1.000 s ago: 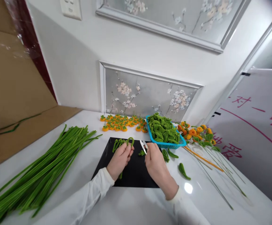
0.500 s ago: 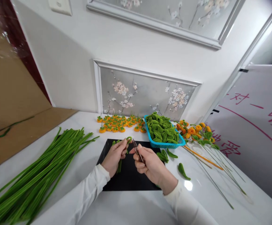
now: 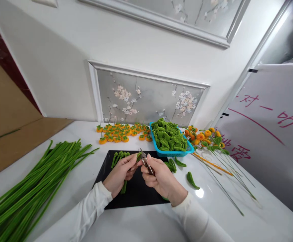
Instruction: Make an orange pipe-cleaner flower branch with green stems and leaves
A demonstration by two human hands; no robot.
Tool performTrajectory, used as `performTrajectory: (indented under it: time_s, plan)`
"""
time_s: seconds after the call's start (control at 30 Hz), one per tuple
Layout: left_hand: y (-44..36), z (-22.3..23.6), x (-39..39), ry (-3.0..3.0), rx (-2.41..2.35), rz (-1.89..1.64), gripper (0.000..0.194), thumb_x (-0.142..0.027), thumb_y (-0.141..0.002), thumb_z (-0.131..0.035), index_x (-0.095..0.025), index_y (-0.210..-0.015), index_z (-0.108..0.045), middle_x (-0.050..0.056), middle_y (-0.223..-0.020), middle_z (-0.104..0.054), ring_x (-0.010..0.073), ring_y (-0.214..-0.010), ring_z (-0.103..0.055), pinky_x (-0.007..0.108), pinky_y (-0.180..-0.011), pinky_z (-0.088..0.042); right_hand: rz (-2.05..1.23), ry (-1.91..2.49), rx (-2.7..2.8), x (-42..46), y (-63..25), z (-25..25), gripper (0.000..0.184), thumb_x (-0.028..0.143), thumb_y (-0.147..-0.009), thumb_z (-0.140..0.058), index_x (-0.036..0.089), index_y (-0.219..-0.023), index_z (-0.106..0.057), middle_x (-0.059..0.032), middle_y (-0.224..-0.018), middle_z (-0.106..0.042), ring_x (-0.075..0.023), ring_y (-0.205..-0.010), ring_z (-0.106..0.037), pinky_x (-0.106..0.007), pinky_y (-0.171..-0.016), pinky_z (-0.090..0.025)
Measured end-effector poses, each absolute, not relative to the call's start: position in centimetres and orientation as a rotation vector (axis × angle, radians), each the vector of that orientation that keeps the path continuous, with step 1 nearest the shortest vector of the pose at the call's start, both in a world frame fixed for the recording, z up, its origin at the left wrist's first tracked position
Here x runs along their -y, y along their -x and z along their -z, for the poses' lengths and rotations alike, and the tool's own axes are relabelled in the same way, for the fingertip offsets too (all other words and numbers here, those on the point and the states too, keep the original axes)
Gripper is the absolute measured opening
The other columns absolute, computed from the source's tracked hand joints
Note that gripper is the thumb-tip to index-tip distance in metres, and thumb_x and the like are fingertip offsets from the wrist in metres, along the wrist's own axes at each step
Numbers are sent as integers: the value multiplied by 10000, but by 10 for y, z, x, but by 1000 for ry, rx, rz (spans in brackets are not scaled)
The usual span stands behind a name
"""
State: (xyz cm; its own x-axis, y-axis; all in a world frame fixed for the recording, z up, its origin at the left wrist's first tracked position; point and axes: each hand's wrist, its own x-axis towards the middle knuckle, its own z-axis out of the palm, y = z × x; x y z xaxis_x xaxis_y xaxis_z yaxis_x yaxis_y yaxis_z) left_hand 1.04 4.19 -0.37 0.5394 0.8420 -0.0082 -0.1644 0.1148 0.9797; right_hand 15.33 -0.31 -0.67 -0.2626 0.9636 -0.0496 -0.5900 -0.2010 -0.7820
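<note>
Basically, both hands work over the black mat (image 3: 136,193), near the front of the white table (image 3: 128,225). Left hand (image 3: 121,173): fingers closed, pinching a green fuzzy piece (image 3: 139,156). Right hand (image 3: 161,179): fingers curled around small metal snips (image 3: 147,164), tips up at the green piece; whether the blades touch it, cannot tell.

Edges: mat's front edge sits inside the table, bare white surface in front of it. More open room right of the mat, past one loose green leaf (image 3: 192,180), up to the thin stems (image 3: 224,188). Back of the table meets the wall (image 3: 146,43), little room there.

Writing: handwritten red characters on the pale board (image 3: 269,134) at right, "对一听" readable, "爱" lower down; rest partly hidden or cut off. No brand readable.

Around: long green stem bundle (image 3: 35,188) fills the left side; short green pieces (image 3: 118,158) on the mat's back left. Orange flower heads with green tops (image 3: 118,132) in rows behind the mat. Blue basket (image 3: 190,153) full of green leaves (image 3: 168,136) blocks the back right, more leaves just beside it. Orange flower bunch (image 3: 203,136) right of the basket, orange stick (image 3: 214,164) slanting forward. Cardboard (image 3: 7,101) stands far left.
</note>
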Motion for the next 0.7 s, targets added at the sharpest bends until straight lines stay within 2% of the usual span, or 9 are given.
performTrajectory:
  time_s: [0.17,0.27,0.33,0.4,0.43,0.6,0.7]
  plan:
    - [-10,1,-43,-1360,-741,-898,311,-404,-816,-587,-163,-619,-590,-75,-487,-291,67,-410,-207,205,-395,-116,-1811,641,713,3,-159,2,348,461,-806,-615,114,-820,-609,75,-555,-352,-9,-399,-178,-132,-352,-84]
    - [-8,-3,-43,-1582,-781,-977,216,-355,-801,-609,-177,-717,-699,-38,-467,-436,128,-492,-434,206,-447,-305,-1865,635,656,3,-160,0,346,453,-833,-588,108,-824,-607,75,-570,-334,-12,-407,-153,-127,-348,-80]
    - [-7,-5,-42,-1721,-765,-1013,166,-300,-795,-614,-191,-816,-737,9,-607,-611,200,-711,-577,249,-625,-428,-1909,614,623,4,-161,0,363,467,-854,-556,107,-827,-602,79,-571,-313,-13,-405,-138,-125,-344,-75]
    - [-6,-5,-41,-1814,-762,-1020,170,-254,-799,-602,-210,-879,-746,34,-787,-693,242,-872,-598,290,-779,-433,-1950,595,603,3,-162,3,401,492,-874,-511,104,-828,-597,84,-563,-299,-13,-398,-126,-126,-337,-71]
    - [-5,-5,-41,-1829,-766,-1023,169,-236,-794,-604,-217,-880,-747,40,-824,-703,249,-883,-598,298,-797,-429,-1963,590,601,3,-162,5,422,506,-882,-490,102,-828,-595,86,-556,-294,-14,-393,-122,-128,-334,-70]
    - [-3,1,-40,-1671,-708,-1056,115,-152,-719,-647,-221,-722,-739,43,-651,-634,221,-692,-557,258,-631,-420,-1926,594,607,1,-160,12,412,510,-868,-506,123,-735,-556,107,-503,-246,-14,-365,-107,-143,-335,-78]
    - [-2,4,-40,-1772,-702,-1061,145,-122,-718,-641,-226,-749,-737,24,-597,-564,178,-588,-483,240,-577,-372,-1926,601,554,1,-156,12,438,526,-874,-469,133,-692,-536,108,-475,-258,-15,-353,-107,-149,-342,-85]
